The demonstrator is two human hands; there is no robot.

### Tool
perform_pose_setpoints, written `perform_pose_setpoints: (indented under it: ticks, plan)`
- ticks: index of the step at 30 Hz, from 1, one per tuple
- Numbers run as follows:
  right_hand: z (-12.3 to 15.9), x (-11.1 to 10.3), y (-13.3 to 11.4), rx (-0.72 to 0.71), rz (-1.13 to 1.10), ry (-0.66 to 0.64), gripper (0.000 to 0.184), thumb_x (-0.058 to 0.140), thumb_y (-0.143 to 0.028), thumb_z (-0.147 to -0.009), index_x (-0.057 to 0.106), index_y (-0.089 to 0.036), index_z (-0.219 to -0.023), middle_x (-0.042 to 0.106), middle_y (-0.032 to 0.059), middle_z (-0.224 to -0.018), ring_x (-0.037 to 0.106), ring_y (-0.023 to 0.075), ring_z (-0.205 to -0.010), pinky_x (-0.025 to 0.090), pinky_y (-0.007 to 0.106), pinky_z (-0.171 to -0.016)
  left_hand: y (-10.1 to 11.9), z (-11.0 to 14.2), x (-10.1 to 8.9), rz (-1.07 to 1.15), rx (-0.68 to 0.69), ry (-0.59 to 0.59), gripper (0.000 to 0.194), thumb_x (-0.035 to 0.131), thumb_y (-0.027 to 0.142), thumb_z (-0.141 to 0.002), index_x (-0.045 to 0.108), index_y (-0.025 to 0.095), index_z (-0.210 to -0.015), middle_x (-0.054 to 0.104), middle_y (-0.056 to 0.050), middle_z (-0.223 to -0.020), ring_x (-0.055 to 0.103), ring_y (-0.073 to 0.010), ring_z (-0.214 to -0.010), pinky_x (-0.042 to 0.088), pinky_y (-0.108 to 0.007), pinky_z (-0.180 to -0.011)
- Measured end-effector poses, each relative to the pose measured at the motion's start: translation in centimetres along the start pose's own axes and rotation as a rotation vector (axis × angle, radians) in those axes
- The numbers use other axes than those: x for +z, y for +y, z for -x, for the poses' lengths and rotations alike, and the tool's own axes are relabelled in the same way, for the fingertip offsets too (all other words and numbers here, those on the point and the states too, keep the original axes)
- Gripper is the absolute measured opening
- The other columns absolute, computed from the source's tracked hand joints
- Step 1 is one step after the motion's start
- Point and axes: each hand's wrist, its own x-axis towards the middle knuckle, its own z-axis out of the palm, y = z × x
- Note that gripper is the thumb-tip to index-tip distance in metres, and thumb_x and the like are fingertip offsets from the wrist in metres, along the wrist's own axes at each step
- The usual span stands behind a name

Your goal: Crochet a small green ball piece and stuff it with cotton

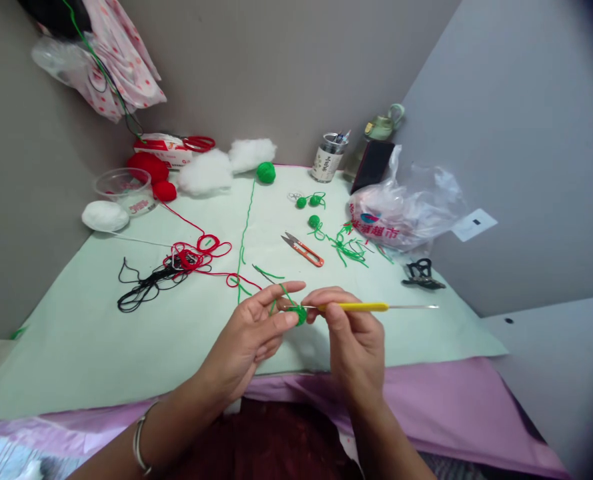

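Green yarn piece (300, 316) and yellow hook (361, 307) in my hands

My left hand (253, 327) pinches the little green yarn piece above the counter (176, 357), with green string (285, 292) over one finger. My right hand (355, 333) is closed around the yellow hook, and its thin tip is at the green yarn piece. Past my hands lie orange snips (309, 253), and the green ball (265, 173) sits by white fluff (205, 172)

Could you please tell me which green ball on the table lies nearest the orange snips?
The small ball just behind the snips; the other two small balls and the big ball all lie farther back.
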Motion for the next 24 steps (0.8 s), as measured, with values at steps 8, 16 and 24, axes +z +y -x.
perform_pose_setpoints:
  ticks: [8, 16, 24]
  plan:
    - [0.75, 0.31, 0.55, -0.452, 0.485, -0.068, 0.030, 0.064, -0.008, -0.098, 0.078, -0.026, -0.119, 0.079, 0.0097, -0.109, 0.075, 0.0214, -0.098, 0.063, 0.035, -0.080, -0.56, -0.26, -0.10, 0.054, -0.016, -0.003, 0.042, 0.091, 0.024, -0.079, 0.081, 0.019, -0.119, 0.048, 0.009, -0.061, 0.021, 0.0007, -0.043, 0.017, -0.015, -0.040]
    - [-0.23, -0.26, 0.33, 0.009, 0.005, 0.026, 0.020, 0.060, -0.025, -0.105, 0.079, -0.023, -0.100, 0.075, 0.0028, -0.089, 0.069, 0.0138, -0.071, 0.059, 0.028, -0.068, -0.06, -0.37, -0.43, 0.092, 0.023, 0.012, 0.032, 0.090, 0.019, -0.079, 0.084, 0.019, -0.110, 0.055, 0.006, -0.071, 0.024, 0.0031, -0.043, 0.018, -0.015, -0.041]
    - [0.07, -0.40, 0.92, 0.101, -0.068, 0.004, 0.022, 0.058, -0.031, -0.107, 0.078, -0.021, -0.101, 0.080, 0.0052, -0.093, 0.070, 0.0149, -0.073, 0.061, 0.030, -0.073, -0.51, 0.10, -0.35, -0.127, 0.094, 0.068, 0.031, 0.088, 0.029, -0.081, 0.083, 0.022, -0.110, 0.061, 0.002, -0.086, 0.031, 0.0008, -0.046, 0.021, -0.020, -0.044]
